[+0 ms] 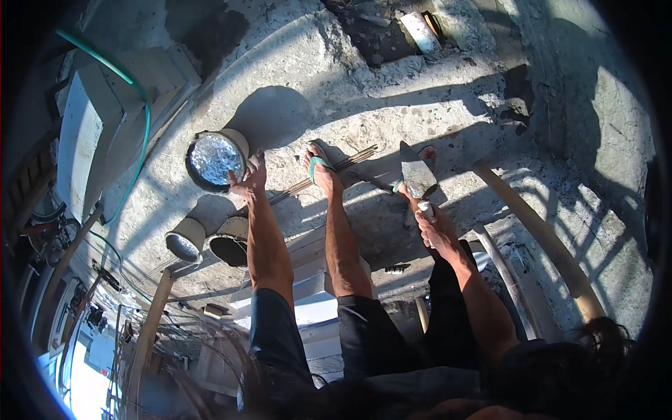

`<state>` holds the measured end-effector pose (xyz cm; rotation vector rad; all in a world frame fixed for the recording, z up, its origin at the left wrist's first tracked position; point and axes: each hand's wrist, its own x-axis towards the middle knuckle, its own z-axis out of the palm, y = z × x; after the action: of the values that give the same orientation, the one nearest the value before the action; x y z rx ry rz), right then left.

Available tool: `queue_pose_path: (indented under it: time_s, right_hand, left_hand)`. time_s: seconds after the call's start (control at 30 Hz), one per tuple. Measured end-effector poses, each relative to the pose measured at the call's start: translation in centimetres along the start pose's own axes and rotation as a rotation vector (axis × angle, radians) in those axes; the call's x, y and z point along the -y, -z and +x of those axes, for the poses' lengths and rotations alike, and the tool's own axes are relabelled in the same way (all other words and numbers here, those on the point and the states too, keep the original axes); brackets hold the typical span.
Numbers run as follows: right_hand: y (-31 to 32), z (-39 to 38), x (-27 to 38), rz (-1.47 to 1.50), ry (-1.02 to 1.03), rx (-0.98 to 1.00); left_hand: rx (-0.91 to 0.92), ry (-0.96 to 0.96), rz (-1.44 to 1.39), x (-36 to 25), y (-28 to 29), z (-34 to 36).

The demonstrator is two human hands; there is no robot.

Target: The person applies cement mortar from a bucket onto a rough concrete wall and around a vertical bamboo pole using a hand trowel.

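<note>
My left hand (248,178) is open, fingers spread at the right rim of a bucket (208,159) filled with shimmering water; whether they touch it is unclear. In my right hand (435,229) is a trowel, gripped by its light handle, with its broad grey blade (416,168) pointing away from me over my right foot. My left foot (322,168), in a green sandal, stands beside a bundle of thin rods (364,155). Below the water bucket are a smaller pail (184,241) with pale contents and a dark-mouthed bucket (228,246).
Rough concrete ground (280,70) has a broken recess with a white pipe (418,31). A green hose (147,122) runs past concrete blocks (94,140) at left. Poles (525,234) lean at right; another (150,322) stands lower left among clutter.
</note>
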<state>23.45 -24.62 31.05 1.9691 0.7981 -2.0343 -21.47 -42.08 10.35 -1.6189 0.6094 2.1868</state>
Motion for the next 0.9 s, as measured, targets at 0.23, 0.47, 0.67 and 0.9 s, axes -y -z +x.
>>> queue_pose_path:
  time_s: [0.23, 0.47, 0.67, 0.9]
  right_hand:
    - [9.5, 2.5, 0.9, 0.135, 0.004, -0.012]
    - [18.8, 2.6, -0.2, 0.271, 0.114, -0.094]
    - [19.8, 1.1, -3.2, 0.266, 0.230, -0.146]
    - [19.9, -5.0, -6.0, 0.231, 0.125, -0.397]
  left_hand:
    - [-0.003, -0.002, -0.074, 10.0, 1.8, -0.9]
    - [0.044, 0.096, 0.137, 22.6, 11.0, -4.3]
    - [-0.016, 0.277, 0.061, 31.8, 17.0, -5.8]
    - [-0.265, 0.454, 0.445, 43.0, 26.6, -14.2]
